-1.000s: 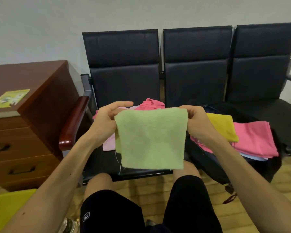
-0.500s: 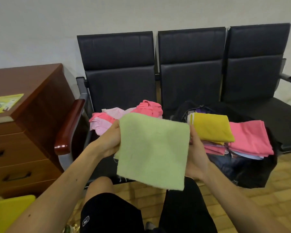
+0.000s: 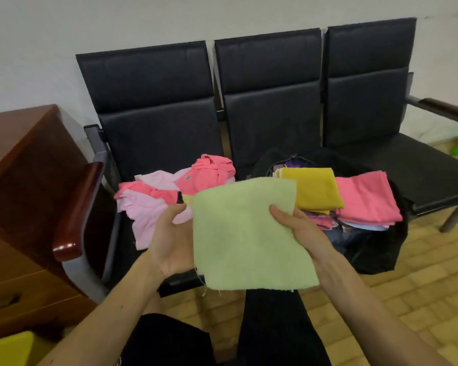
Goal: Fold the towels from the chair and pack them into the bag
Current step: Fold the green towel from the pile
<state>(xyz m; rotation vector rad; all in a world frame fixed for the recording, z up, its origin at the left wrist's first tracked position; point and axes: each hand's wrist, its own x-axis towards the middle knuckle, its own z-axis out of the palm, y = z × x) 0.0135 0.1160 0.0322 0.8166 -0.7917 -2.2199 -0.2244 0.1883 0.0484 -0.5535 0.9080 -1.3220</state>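
Over the lap (image 3: 275, 328), upturned hands (image 3: 172, 241) (image 3: 304, 231) hold green towel (image 3: 246, 233).

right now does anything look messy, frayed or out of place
The light green towel has loose threads hanging off its lower edge. The pink towels on the chair lie crumpled, unfolded. The folded stacks rise above the black bag opening.

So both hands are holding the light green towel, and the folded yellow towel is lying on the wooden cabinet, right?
Not quite. The left hand and right hand do hold the light green towel, but the head view shows the folded yellow towel lying on the folded pile in the black bag, not on the wooden cabinet.
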